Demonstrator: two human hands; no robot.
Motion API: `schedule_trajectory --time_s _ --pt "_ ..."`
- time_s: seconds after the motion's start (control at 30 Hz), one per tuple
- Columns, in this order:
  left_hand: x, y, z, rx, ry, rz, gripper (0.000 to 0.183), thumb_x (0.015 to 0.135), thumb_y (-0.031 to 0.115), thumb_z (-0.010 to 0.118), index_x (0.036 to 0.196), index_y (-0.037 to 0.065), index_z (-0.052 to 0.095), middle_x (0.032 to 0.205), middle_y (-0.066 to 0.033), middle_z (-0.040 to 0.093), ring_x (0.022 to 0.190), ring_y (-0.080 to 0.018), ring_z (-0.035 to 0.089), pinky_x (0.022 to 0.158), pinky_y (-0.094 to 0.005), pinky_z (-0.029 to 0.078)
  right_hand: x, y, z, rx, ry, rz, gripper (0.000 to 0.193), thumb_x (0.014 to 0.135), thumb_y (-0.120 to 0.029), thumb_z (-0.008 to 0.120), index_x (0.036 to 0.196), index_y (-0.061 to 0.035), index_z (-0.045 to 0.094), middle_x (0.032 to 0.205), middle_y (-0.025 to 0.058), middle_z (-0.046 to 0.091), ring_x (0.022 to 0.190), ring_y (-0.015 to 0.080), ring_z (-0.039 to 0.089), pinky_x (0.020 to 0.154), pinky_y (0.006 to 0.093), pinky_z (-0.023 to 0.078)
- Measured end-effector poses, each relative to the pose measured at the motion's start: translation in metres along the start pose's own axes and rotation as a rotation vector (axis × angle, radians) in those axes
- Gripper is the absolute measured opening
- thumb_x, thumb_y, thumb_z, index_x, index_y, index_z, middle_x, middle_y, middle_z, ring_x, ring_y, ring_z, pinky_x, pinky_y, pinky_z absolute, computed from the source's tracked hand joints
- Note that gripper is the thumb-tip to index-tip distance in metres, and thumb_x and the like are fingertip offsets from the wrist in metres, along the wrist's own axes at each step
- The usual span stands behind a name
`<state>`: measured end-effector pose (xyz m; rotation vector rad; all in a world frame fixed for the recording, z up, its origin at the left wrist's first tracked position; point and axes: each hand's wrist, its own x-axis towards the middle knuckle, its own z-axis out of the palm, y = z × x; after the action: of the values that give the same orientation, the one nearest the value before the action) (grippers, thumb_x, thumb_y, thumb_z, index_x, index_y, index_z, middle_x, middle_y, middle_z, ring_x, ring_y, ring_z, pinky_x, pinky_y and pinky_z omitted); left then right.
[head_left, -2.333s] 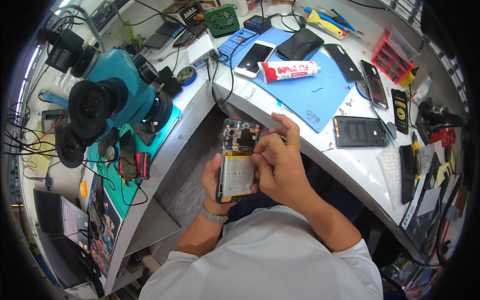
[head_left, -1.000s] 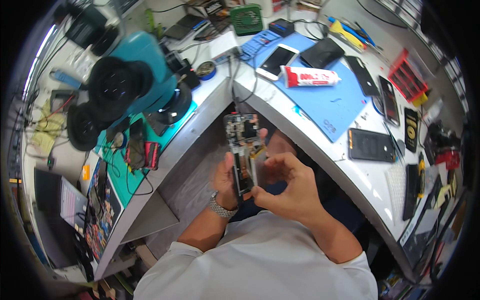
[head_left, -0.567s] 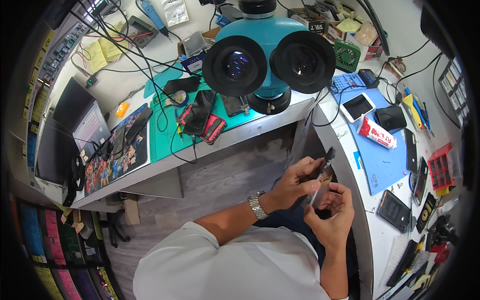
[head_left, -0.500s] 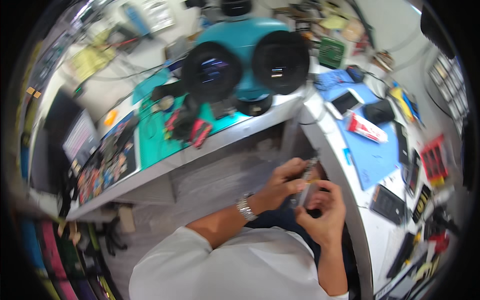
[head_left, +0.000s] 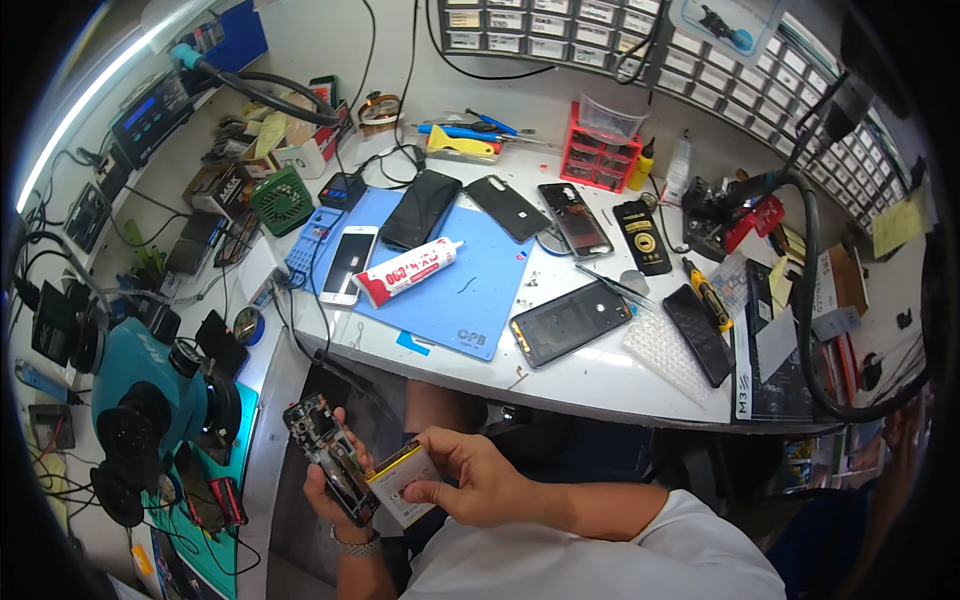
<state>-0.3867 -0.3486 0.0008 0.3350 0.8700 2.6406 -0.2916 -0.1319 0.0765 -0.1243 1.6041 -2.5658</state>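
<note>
In my left hand [head_left: 322,497], with a metal watch on its wrist, lies an opened phone [head_left: 322,448], its inner boards and the battery bay showing. A flat silver-white phone battery [head_left: 403,487] with a yellow strip along its top edge is pinched between the thumb and fingers of my right hand [head_left: 478,480]. The battery is tilted beside the phone's lower right side; whether the two touch I cannot tell. Both are held over my lap, below the bench's front edge.
On the white bench a blue mat [head_left: 455,315] carries a red-and-white glue tube [head_left: 410,272], a white phone [head_left: 350,262] and a black phone [head_left: 422,208]. A detached back cover [head_left: 570,322] lies to the right. A teal microscope [head_left: 150,390] stands at left.
The view has swung right toward the side bench, and the microscope now sits at the left. My hands have turned so the phone and the battery show clearly in them.
</note>
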Motion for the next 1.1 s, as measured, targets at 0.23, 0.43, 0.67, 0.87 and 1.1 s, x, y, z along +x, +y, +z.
schedule_trajectory --time_s 0.23,0.43,0.67,0.87,1.1 --pt "-0.008 0.002 0.002 -0.133 -0.037 -0.091 0.091 0.110 0.056 0.057 0.168 -0.008 0.029 0.132 -0.0337 0.060 0.102 -0.0395 0.071 0.077 -0.0455 0.065 0.039 -0.061 -0.045 -0.800 0.490 -0.169 0.048 0.095 -0.004 0.077 0.135 0.0022 0.052 0.094 0.0279 0.073 0.094 0.0470 0.076 0.083 0.0534 0.058" --pt "-0.012 -0.007 0.012 -0.116 0.013 -0.128 0.082 0.115 0.058 0.046 0.170 0.000 0.028 0.143 -0.0409 0.054 0.110 -0.0482 0.072 0.080 -0.0561 0.071 0.089 -0.056 -0.097 -1.207 0.658 0.027 0.044 0.092 -0.006 0.078 0.129 0.0057 0.058 0.096 0.0298 0.076 0.094 0.0451 0.077 0.087 0.0528 0.059" --pt "0.008 0.003 -0.011 -0.092 -0.221 -0.257 0.085 0.115 0.065 0.040 0.174 0.005 0.025 0.161 -0.0338 0.046 0.134 -0.0479 0.061 0.102 -0.0627 0.063 0.099 -0.047 -0.098 -1.359 0.722 -0.157 0.028 0.086 -0.006 0.079 0.110 0.0029 0.067 0.118 0.0284 0.070 0.113 0.0460 0.067 0.101 0.0534 0.054" --pt "0.005 -0.024 0.054 0.726 -0.065 -0.093 0.081 0.113 0.051 0.051 0.169 -0.005 0.033 0.168 -0.0284 0.047 0.139 -0.0425 0.062 0.117 -0.0650 0.051 0.060 -0.036 -0.062 -0.924 0.462 -0.560 0.019 0.086 -0.005 0.079 0.100 0.0009 0.068 0.158 0.0373 0.043 0.146 0.0546 0.042 0.121 0.0602 0.038" --pt "0.018 -0.056 0.077 0.640 0.203 -0.093 0.067 0.114 0.053 0.045 0.147 -0.004 0.057 0.133 -0.0196 0.067 0.114 -0.0312 0.069 0.091 -0.0487 0.060 0.023 -0.032 -0.063 -0.766 0.345 -0.523 0.011 0.095 -0.009 0.078 0.095 -0.0060 0.068 0.177 0.0260 0.023 0.158 0.0509 0.026 0.124 0.0688 0.030"
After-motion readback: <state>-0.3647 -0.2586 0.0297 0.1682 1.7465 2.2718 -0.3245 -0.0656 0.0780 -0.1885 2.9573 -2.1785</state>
